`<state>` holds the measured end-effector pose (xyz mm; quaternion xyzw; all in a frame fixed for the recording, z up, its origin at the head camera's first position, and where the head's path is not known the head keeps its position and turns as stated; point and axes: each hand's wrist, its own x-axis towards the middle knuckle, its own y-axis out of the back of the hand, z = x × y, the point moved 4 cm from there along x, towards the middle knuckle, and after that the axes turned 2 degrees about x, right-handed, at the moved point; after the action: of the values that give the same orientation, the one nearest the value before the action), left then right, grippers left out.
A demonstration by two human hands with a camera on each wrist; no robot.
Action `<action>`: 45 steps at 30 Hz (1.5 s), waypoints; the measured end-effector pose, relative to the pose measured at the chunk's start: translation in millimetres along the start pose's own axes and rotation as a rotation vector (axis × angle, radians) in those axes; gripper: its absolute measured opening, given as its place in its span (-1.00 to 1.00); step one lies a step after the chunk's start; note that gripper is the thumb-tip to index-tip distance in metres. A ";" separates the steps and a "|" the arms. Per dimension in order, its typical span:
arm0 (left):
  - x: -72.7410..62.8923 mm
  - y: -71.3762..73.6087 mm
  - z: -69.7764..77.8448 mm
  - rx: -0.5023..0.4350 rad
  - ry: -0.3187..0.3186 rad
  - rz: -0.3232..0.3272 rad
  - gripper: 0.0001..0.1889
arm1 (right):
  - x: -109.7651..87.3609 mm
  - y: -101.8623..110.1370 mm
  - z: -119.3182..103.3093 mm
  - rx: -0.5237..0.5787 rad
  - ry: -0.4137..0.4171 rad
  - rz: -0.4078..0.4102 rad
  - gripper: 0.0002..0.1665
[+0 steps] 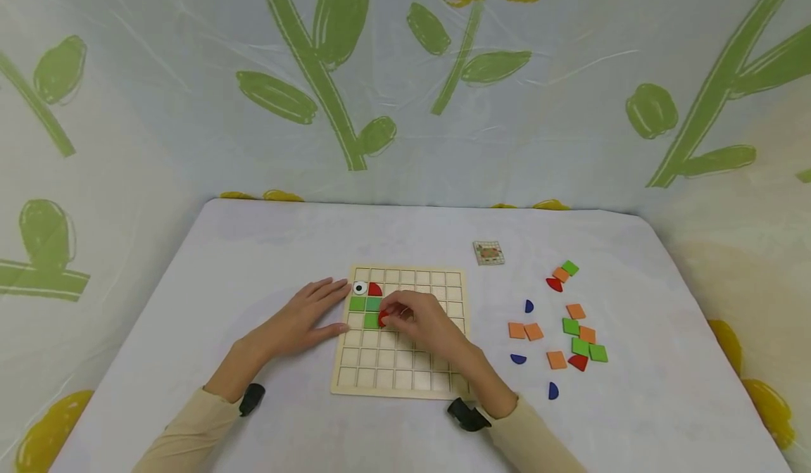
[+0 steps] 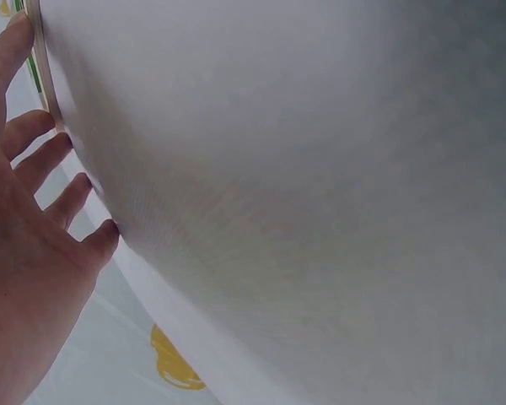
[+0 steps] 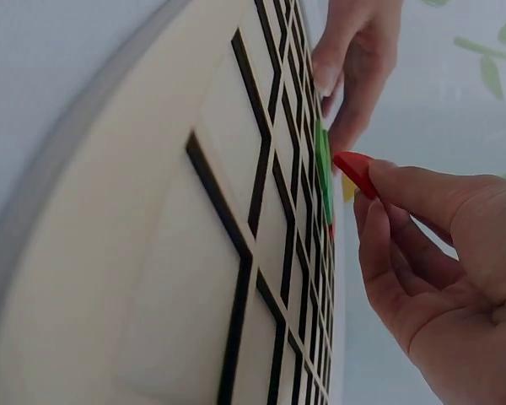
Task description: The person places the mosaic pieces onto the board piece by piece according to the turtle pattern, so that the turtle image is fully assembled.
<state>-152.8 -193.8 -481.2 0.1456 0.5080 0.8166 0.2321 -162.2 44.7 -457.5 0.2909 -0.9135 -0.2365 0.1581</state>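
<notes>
My right hand (image 1: 415, 318) pinches a red quarter-circle piece (image 3: 357, 171) between thumb and fingertips, close over the wooden grid board (image 1: 405, 384). Beside that piece, a green square tile (image 1: 370, 321) sits in a cell of the board. One row up lie another green square (image 1: 357, 304) and a darker green tile (image 1: 373, 305). The top row holds a round eye piece (image 1: 360, 288) and a red quarter-circle (image 1: 375, 289). With fingers spread and nearly straight, my left hand (image 1: 298, 322) rests on the table, fingertips at the board's left edge.
Right of the board, loose pieces are scattered: orange squares (image 1: 556, 360), green squares (image 1: 598, 352), red quarter-circles (image 1: 578, 362) and blue half-circles (image 1: 554, 390). A small stack of picture cards (image 1: 488, 253) lies behind the board's right corner. Patterned cloth (image 1: 405, 142) rises behind the table.
</notes>
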 end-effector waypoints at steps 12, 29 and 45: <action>-0.2 -0.1 -0.8 -0.002 -0.001 -0.003 -0.21 | 2.7 -17.4 -8.1 0.004 0.064 -0.091 -0.86; -1.8 0.5 0.0 -0.006 -0.027 0.025 -0.22 | 4.1 -29.3 -13.5 -0.039 0.054 -0.140 -0.84; -1.2 1.9 1.2 0.004 -0.043 0.032 -0.23 | 6.8 -34.3 -10.3 -0.126 -0.043 -0.075 -0.95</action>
<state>-151.7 -194.2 -478.9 0.1716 0.5021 0.8160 0.2294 -147.6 12.4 -465.8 0.3091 -0.8886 -0.3053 0.1474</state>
